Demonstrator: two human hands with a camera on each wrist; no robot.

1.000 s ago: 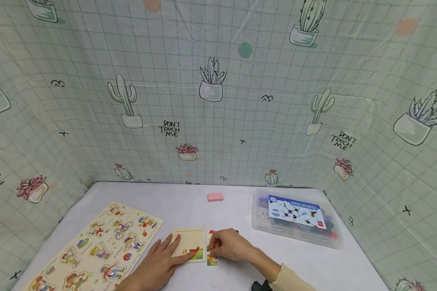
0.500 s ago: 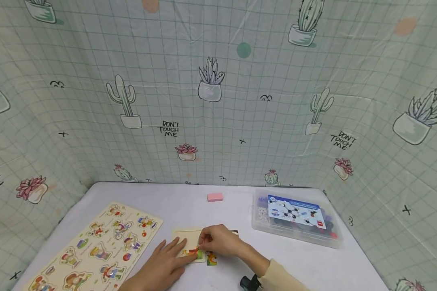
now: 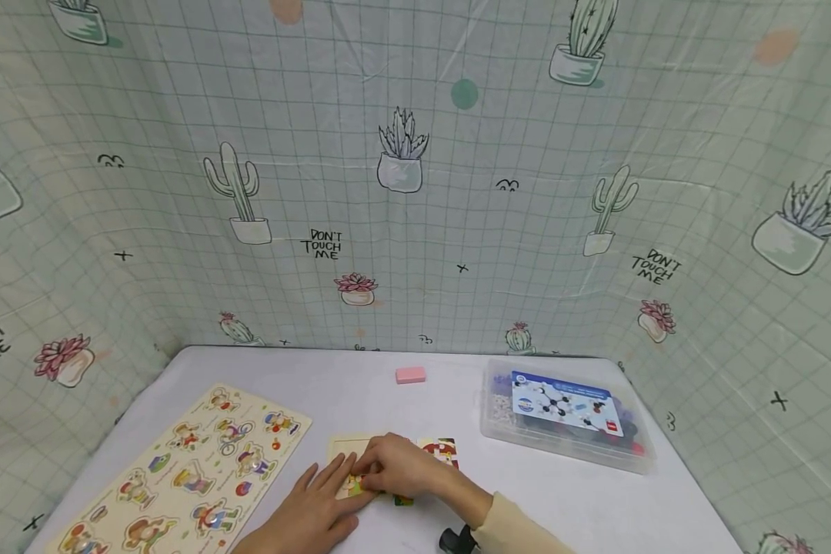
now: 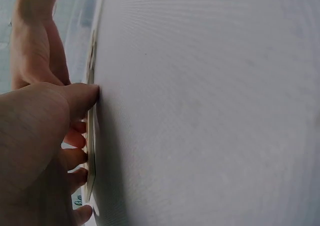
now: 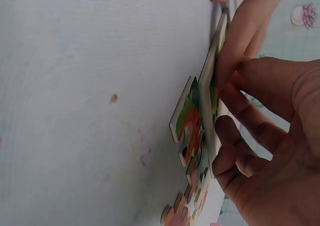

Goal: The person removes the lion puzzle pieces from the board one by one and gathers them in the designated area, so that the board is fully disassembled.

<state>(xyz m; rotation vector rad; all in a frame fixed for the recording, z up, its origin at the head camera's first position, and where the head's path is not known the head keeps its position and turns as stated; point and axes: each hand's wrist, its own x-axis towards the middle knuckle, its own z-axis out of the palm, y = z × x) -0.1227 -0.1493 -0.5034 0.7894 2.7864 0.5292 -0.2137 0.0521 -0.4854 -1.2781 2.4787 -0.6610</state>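
A small wooden puzzle tray [image 3: 346, 439] lies on the white table, with colourful puzzle pieces [image 3: 355, 486] in its lower part. My left hand [image 3: 312, 504] rests on the tray, fingers extended; in the left wrist view its thumb is at the tray's near edge [image 4: 92, 141]. Over the tray, my right hand [image 3: 402, 465] bends thumb and index finger together in a pinch on a puzzle piece, mostly hidden by the fingers. Loose puzzle pieces [image 3: 439, 448] lie right of the tray; an orange-and-green one [image 5: 186, 121] sits against its side in the right wrist view.
A larger wooden board with cartoon figures [image 3: 194, 477] lies on the left. Toward the back is a pink block [image 3: 411, 375], and a clear plastic case with a blue label [image 3: 568, 415] stands at the right. A black object [image 3: 458, 540] shows by the right sleeve.
My right hand has moved left from the loose pieces onto the tray with a piece, uncovering more loose pieces at the right. My left hand has shifted slightly right over the tray.
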